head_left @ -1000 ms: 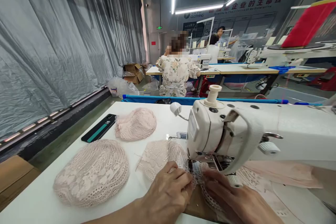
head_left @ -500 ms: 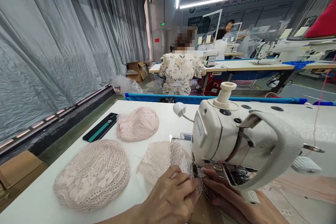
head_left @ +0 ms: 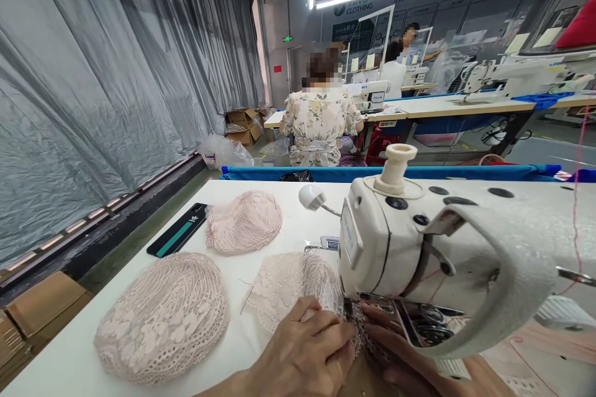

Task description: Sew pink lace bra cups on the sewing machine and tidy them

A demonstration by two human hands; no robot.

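Note:
My left hand (head_left: 305,350) lies on a pale pink lace piece (head_left: 288,282) at the foot of a white sewing machine (head_left: 419,248), fingers curled and pressing the lace down beside the needle. My right hand (head_left: 410,363) is partly hidden under the machine head; its fingers pinch the lace edge just right of the needle. Both hands hold the same piece flat on the white table (head_left: 69,353).
Two stacks of pink lace cups (head_left: 162,316) (head_left: 244,220) lie to the left, with a black phone (head_left: 177,237) beyond them. Cardboard boxes (head_left: 41,301) stand on the floor at left. A person in a floral dress (head_left: 319,127) sits ahead at another table.
The view has tilted and closed in on the machine head. Both hands have stayed at the needle, sliding slightly forward with the lace.

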